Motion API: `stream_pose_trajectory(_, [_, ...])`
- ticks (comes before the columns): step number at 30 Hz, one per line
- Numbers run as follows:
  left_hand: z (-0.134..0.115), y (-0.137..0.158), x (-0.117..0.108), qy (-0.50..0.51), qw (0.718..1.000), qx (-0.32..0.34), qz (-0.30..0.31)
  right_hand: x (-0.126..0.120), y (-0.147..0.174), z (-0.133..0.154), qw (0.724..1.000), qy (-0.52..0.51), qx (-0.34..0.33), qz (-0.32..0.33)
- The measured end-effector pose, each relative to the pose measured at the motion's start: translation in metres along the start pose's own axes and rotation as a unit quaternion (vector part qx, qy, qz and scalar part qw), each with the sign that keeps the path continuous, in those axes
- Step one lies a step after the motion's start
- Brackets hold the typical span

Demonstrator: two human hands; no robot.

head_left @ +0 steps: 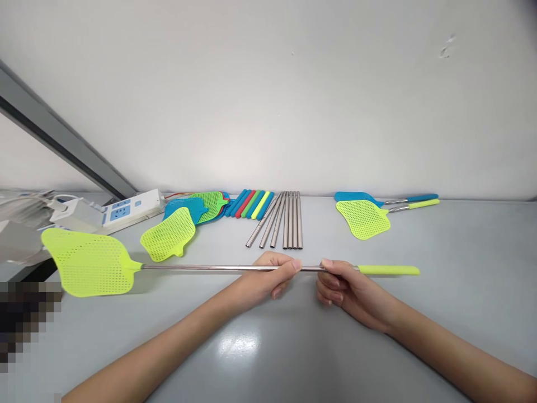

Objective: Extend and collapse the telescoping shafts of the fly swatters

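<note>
Yellow-green telescopic fly swatter (218,268) held level across both hands above the grey tabletop (461,291).
The left hand (274,277) pinches the extended steel shaft (310,268) between thumb and fingers; the right hand (348,291) pinches it narrowly beside the grip (388,270), its other fingers curled. From the hands, the mesh head (92,266) points to nine o'clock and the grip to three; bare steel tubes (290,224) lie at twelve, coloured grips (250,205) at eleven, a loose yellow-green mesh head (168,234) near ten, two swatters (363,219) toward two. Good handling probably means aligned wrists, light finger pressure and force only along the shaft, since its slim sections could bend under sideways load.
</note>
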State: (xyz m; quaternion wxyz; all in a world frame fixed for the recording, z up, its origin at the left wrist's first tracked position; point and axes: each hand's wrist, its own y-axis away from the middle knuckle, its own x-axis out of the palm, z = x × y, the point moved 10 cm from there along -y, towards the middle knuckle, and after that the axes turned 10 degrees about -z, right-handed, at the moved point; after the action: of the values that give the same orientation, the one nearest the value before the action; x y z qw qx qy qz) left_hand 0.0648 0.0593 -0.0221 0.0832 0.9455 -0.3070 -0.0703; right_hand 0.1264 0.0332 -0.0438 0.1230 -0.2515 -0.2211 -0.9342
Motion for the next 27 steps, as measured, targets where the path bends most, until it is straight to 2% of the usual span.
stream_pose_trajectory(9, [0.0062, -0.0025, -0.0069, 0.043, 0.999, 0.004, -0.034, 0.0004, 0.0021, 0.0002, 0.999, 0.012, -0.030, -0.004])
stream_pose_trajectory(27, [0.0061, -0.0015, -0.0087, 0.050, 0.998, 0.014, -0.046, 0.0006, 0.0024, -0.0006, 1.000, 0.002, -0.008, -0.004])
